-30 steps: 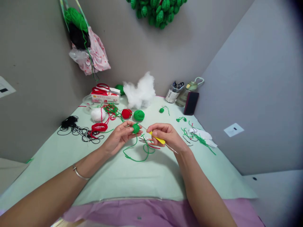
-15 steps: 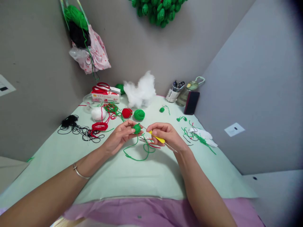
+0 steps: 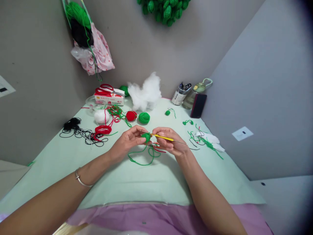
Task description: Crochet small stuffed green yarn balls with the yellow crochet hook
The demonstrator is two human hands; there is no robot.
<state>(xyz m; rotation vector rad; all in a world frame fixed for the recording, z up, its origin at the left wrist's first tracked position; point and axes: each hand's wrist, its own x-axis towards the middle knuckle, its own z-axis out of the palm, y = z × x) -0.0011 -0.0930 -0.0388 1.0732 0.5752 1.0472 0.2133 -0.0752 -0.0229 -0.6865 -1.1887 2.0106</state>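
Between the thumb and fingers of my left hand [image 3: 130, 140] is a small green crocheted piece [image 3: 146, 137]. My right hand [image 3: 171, 140] grips a crochet hook [image 3: 163, 137] by its yellow handle. The hook's thin metal shaft lies across the top of the green piece; whether it passes through a stitch I cannot tell. A strand of green yarn [image 3: 140, 164] runs down from the piece and loops on the table. Under my hands lies a small pair of snips [image 3: 155, 142], partly covered, beside a short red strand.
Farther back on the table [image 3: 117, 189] are red [image 3: 131, 116] and green yarn balls [image 3: 144, 118], white stuffing [image 3: 144, 93], and a box [image 3: 110, 99] topped with red scissors [image 3: 104, 90]. Black yarn [image 3: 73, 124] tangles at left. A phone [image 3: 198, 106] and bottle [image 3: 189, 100] stand at right, near yarn scraps [image 3: 210, 145].
The green piece has shifted slightly right in my left hand. The hook has turned flatter, and its shaft now lies across the top of the piece.
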